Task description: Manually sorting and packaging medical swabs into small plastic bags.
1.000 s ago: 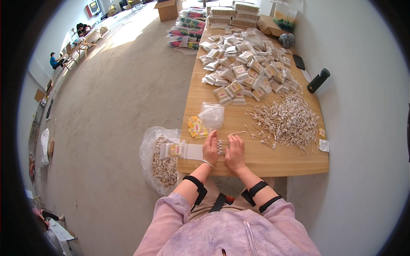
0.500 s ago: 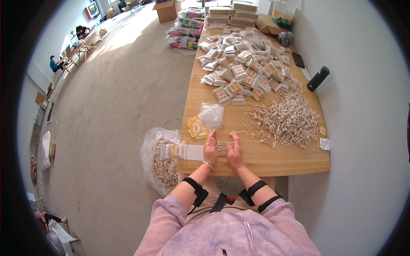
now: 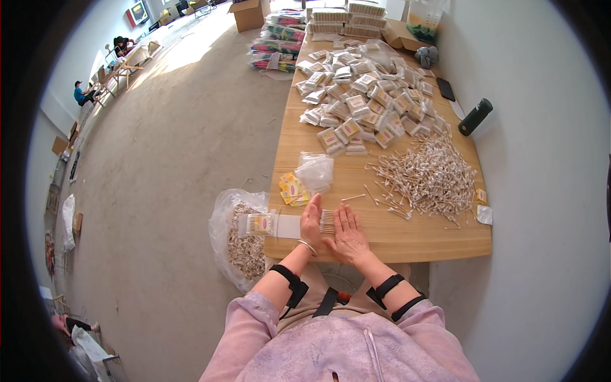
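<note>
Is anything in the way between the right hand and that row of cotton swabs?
Nothing visible. The right hand lies flat right beside the row of cotton swabs; the left hand is at its other side. One loose swab lies farther out, not between them.

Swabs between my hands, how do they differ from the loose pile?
The swab row is neatly parallel; the swab pile is jumbled. The swab row is small, between your left hand and right hand; the swab pile is far larger, untouched. Both rest on the wooden table.
</note>
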A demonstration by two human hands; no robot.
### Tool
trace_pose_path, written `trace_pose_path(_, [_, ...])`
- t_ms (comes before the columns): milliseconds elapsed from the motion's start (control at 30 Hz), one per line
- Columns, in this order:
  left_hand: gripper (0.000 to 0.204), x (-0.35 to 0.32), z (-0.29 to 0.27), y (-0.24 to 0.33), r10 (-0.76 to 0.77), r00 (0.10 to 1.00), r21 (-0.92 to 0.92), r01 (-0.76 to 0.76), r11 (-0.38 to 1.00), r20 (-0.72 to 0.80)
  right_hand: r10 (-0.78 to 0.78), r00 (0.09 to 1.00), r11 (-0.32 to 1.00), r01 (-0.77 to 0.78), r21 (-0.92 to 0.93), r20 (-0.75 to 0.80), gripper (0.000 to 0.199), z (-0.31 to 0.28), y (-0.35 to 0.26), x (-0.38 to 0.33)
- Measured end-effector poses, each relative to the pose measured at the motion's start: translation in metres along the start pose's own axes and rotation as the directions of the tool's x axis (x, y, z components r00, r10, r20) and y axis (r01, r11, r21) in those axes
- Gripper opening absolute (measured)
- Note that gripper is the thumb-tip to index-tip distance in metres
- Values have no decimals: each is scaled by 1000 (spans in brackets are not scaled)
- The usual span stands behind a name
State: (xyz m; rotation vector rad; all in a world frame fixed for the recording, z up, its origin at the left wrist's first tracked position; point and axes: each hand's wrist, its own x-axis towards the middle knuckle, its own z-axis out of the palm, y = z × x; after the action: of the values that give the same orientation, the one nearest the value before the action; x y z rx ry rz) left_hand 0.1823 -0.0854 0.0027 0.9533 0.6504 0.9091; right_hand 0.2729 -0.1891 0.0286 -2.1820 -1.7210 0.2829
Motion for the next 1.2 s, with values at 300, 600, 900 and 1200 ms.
trace_pose_path(300, [53, -2, 6, 2, 21, 1000, 60, -20, 998, -20, 15, 1000, 999, -16, 28, 19, 63, -9, 10, 8])
trace_pose_path(600, [49, -1, 4, -3, 45, 998, 5, -45, 999, -46, 65, 996, 998, -64, 11, -66, 46, -17, 24, 25])
trace_pose_path(900, [49, 0, 3, -2, 42, 997, -8, -43, 999, -63, 18, 991, 999, -22, -28, -131, 43, -9, 13, 16])
trace_pose_path(1200, [49, -2, 4, -4, 25, 997, -12, -26, 1000, -71, 188, 931, 918, -55, 392, -312, 45, 5, 10, 10])
